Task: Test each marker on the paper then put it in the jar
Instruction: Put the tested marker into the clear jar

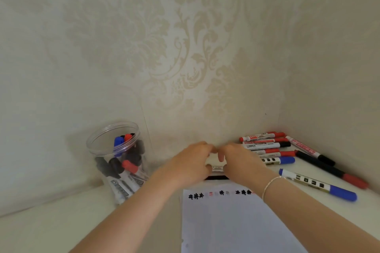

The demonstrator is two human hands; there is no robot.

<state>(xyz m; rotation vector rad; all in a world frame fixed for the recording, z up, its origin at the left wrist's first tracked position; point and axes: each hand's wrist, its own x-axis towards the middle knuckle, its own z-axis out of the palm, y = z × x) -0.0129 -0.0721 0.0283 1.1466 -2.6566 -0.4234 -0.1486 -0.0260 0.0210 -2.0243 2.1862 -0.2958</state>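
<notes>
Both hands meet above the top edge of the white paper (230, 222). My left hand (191, 162) and my right hand (240, 162) grip a white-bodied marker (217, 163) between them; a black strip, perhaps its cap, shows just below it. Most of the marker is hidden by my fingers. The paper carries a row of black, red and faint grey test scribbles near its top. A clear plastic jar (107, 139) stands to the left against the wall, open, holding several markers with blue, red and black caps.
Several loose markers (265, 146) with red, black and blue caps lie in the right corner by the wall. A blue-capped marker (318, 185) and a black-and-red one (329, 168) lie closer on the right. Patterned walls close in the white tabletop behind and right.
</notes>
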